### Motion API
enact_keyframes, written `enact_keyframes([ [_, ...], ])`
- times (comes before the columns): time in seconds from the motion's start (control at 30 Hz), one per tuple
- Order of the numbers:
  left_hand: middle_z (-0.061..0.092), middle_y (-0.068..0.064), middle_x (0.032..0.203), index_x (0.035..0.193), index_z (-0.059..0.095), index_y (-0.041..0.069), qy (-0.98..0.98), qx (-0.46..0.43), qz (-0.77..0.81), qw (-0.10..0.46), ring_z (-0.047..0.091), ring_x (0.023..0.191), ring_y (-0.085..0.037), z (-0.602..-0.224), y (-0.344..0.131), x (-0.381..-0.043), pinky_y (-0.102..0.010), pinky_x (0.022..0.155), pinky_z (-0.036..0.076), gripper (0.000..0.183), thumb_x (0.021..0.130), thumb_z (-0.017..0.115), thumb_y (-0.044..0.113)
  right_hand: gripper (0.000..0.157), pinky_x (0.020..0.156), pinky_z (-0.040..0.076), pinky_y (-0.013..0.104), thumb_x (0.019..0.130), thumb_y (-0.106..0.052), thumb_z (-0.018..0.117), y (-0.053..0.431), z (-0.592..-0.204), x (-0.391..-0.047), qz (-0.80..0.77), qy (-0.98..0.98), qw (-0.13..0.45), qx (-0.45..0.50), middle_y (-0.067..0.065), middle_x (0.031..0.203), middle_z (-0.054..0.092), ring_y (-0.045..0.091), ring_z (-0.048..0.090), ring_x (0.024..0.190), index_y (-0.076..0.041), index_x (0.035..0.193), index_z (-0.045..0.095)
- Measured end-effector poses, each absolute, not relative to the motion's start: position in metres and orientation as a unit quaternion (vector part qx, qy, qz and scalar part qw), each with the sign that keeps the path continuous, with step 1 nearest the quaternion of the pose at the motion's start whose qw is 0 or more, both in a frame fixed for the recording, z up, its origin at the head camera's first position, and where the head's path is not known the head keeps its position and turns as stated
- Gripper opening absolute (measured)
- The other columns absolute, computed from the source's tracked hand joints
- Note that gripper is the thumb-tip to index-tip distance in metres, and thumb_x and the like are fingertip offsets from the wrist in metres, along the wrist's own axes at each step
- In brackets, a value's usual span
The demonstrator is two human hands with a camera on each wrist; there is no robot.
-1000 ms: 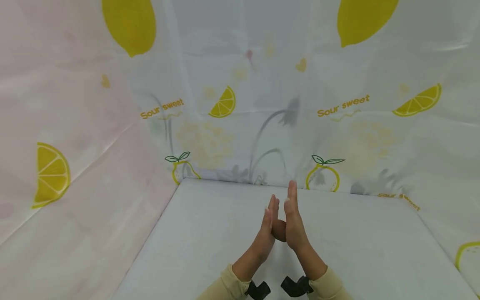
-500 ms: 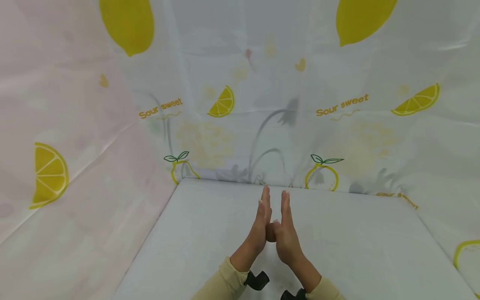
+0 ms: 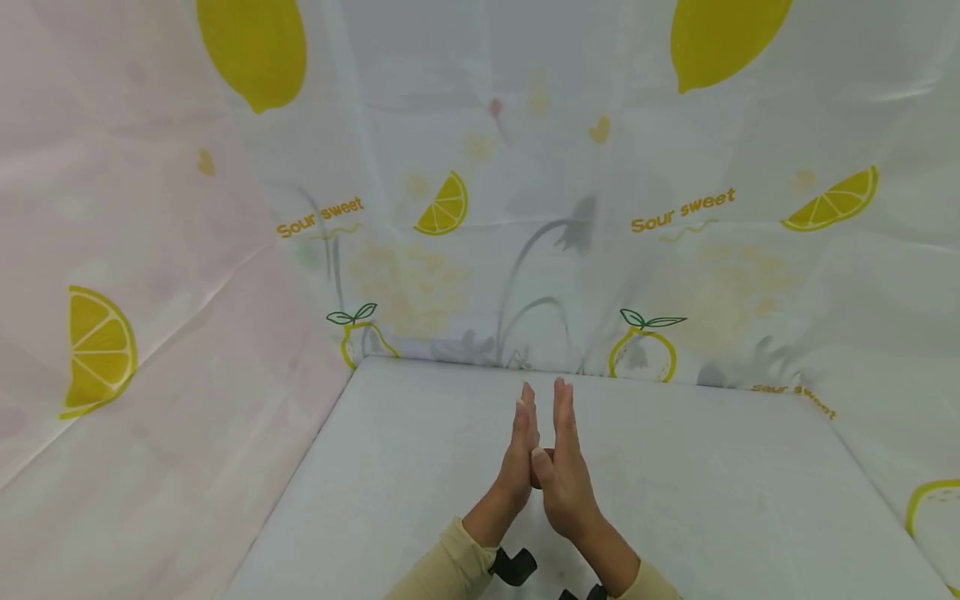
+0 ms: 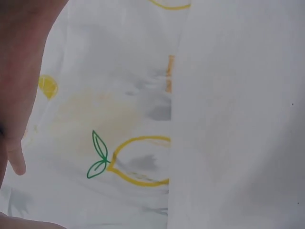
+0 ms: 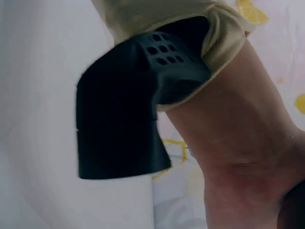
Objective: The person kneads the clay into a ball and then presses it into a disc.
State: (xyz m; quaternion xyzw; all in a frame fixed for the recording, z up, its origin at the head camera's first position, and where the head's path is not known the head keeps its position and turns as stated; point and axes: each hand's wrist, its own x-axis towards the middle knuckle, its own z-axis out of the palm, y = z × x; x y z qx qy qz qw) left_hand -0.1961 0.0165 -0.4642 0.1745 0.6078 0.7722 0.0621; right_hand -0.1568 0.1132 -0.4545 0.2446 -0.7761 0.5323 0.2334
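Note:
In the head view, a small brown ball [image 3: 536, 482] sits between my two palms, mostly covered by the right thumb. My left hand [image 3: 516, 467] stands upright with straight fingers, its palm against the ball. Facing it, my right hand [image 3: 567, 487] presses from the other side, fingers straight and pointing away from me. A gap shows between the fingertips of the two hands. At the lower right corner of the right wrist view, a dark rounded edge of the ball [image 5: 293, 210] shows beside the left wrist. Its material is not clear.
A white tabletop [image 3: 405, 467] lies beneath the hands. Lemon-printed sheeting [image 3: 480, 275] hangs along its back and sides. Black wrist mounts are on both arms, the left mount [image 3: 513, 567] showing below the beige sleeve [image 3: 446, 567].
Both hands have shifted left, and the right one has drawn back toward me. The ball has moved left and slightly nearer between the palms, and the right thumb now covers more of it.

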Motion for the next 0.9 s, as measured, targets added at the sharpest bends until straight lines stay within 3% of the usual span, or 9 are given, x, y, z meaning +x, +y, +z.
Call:
enact_keyframes([
  [0.17,-0.005,-0.004,0.171,0.164,-0.007,0.016,0.622,0.189,0.756,0.077,-0.009,0.156,-0.024,-0.467,0.021,-0.186,-0.059,0.121,-0.004,0.076,0.105,0.008,0.063,0.07,0.119,0.006,0.018,0.111,-0.033,0.032,0.119,-0.443,-0.162,0.535,-0.77,0.252,0.24,0.013,0.171,0.003,0.027,0.006,0.156,-0.009,0.163,-0.009],
  [0.3,-0.006,-0.006,0.171,0.163,-0.011,0.02,0.61,0.217,0.754,0.106,-0.007,0.156,-0.027,-0.464,0.024,-0.178,-0.061,0.12,-0.002,0.074,0.105,0.004,0.062,0.068,0.121,0.006,0.026,0.112,-0.034,0.029,0.127,-0.435,-0.171,0.554,-0.76,0.247,0.233,0.008,0.171,0.002,0.03,0.005,0.155,-0.011,0.163,-0.009],
  [0.4,-0.008,-0.006,0.17,0.162,-0.017,0.02,0.59,0.245,0.759,0.129,-0.009,0.155,-0.027,-0.461,0.023,-0.175,-0.062,0.12,-0.004,0.073,0.104,0.001,0.062,0.066,0.123,0.005,0.041,0.111,-0.031,0.028,0.132,-0.434,-0.178,0.588,-0.747,0.215,0.223,0.002,0.171,0.0,0.026,0.001,0.156,-0.016,0.164,-0.01],
  [0.5,-0.01,-0.008,0.17,0.161,-0.02,0.018,0.58,0.274,0.756,0.129,-0.012,0.155,-0.026,-0.457,0.022,-0.174,-0.06,0.121,-0.004,0.076,0.104,0.0,0.064,0.064,0.121,0.001,0.056,0.111,-0.03,0.025,0.139,-0.439,-0.184,0.623,-0.734,0.174,0.209,-0.002,0.17,-0.002,0.021,-0.004,0.156,-0.02,0.163,-0.011],
  [0.63,-0.014,-0.008,0.17,0.16,-0.022,0.012,0.582,0.304,0.746,0.109,-0.014,0.155,-0.027,-0.451,0.018,-0.176,-0.058,0.121,-0.005,0.081,0.103,-0.001,0.065,0.061,0.119,-0.001,0.061,0.111,-0.03,0.021,0.144,-0.449,-0.185,0.643,-0.726,0.134,0.204,0.001,0.17,-0.003,0.021,-0.006,0.155,-0.019,0.164,-0.01],
  [0.67,-0.015,-0.008,0.17,0.16,-0.021,0.012,0.582,0.306,0.747,0.1,-0.014,0.155,-0.027,-0.45,0.016,-0.177,-0.058,0.121,-0.005,0.081,0.103,0.0,0.066,0.061,0.119,0.0,0.059,0.112,-0.029,0.02,0.143,-0.451,-0.184,0.642,-0.728,0.127,0.205,0.002,0.171,-0.003,0.021,-0.006,0.155,-0.018,0.164,-0.009],
  [0.8,-0.014,-0.006,0.17,0.161,-0.018,0.011,0.579,0.296,0.757,0.064,-0.012,0.155,-0.025,-0.444,0.011,-0.182,-0.057,0.122,-0.001,0.085,0.103,0.005,0.068,0.059,0.122,0.007,0.031,0.112,-0.025,0.018,0.137,-0.458,-0.179,0.62,-0.746,0.113,0.214,0.005,0.171,-0.003,0.026,-0.004,0.155,-0.012,0.164,-0.007],
  [0.9,-0.013,-0.005,0.17,0.162,-0.015,0.012,0.588,0.282,0.757,0.046,-0.009,0.156,-0.024,-0.443,0.009,-0.186,-0.055,0.123,0.002,0.084,0.103,0.008,0.068,0.06,0.122,0.01,0.031,0.113,-0.023,0.022,0.131,-0.461,-0.173,0.606,-0.758,0.112,0.214,0.005,0.171,-0.001,0.029,-0.001,0.155,-0.015,0.164,-0.008],
])
